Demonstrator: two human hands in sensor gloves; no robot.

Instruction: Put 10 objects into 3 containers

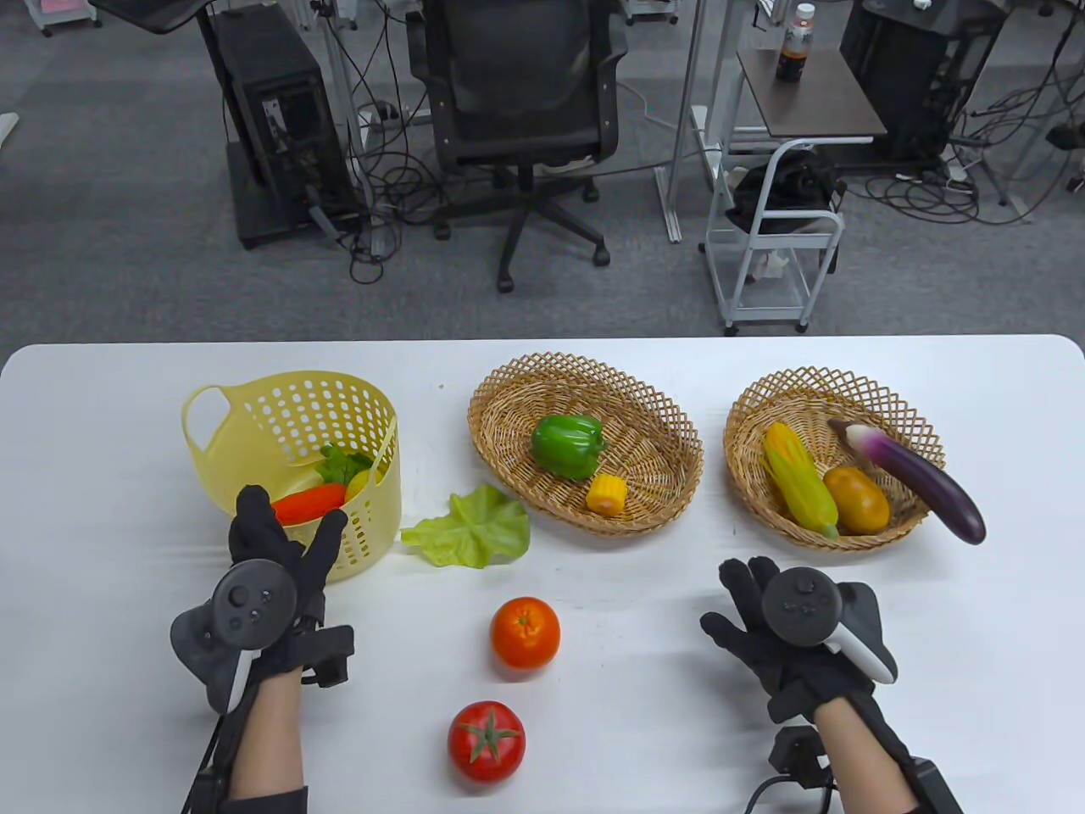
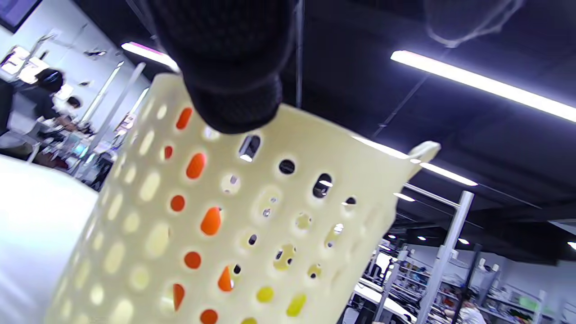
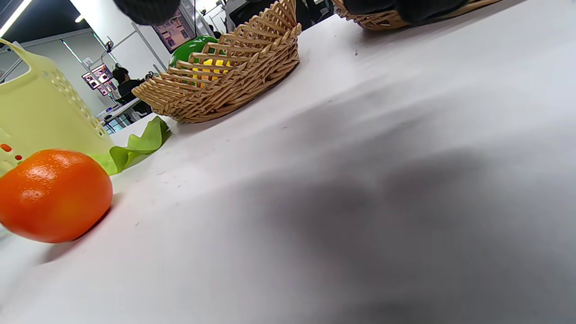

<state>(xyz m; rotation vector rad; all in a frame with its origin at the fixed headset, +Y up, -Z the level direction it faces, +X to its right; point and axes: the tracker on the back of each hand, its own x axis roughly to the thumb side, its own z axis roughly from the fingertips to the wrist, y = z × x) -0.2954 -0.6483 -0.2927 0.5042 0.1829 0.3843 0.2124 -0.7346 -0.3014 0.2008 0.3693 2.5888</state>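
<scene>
My left hand (image 1: 292, 519) is open, fingers spread over the front rim of the yellow plastic basket (image 1: 280, 415), which holds a carrot (image 1: 309, 503) and greens. The left wrist view shows the basket wall (image 2: 252, 216) close up. My right hand (image 1: 750, 598) is open and empty, low over the table in front of the right wicker basket (image 1: 746, 415), which holds a corn cob (image 1: 799, 483), a potato (image 1: 856, 498) and an eggplant (image 1: 920, 479). The middle wicker basket (image 1: 657, 415) holds a green pepper (image 1: 568, 445) and a corn piece (image 1: 607, 493).
An orange (image 1: 525, 633), a tomato (image 1: 486, 740) and a lettuce leaf (image 1: 470, 527) lie loose on the white table between my hands. The right wrist view shows the orange (image 3: 54, 195) and the leaf (image 3: 135, 146) at left.
</scene>
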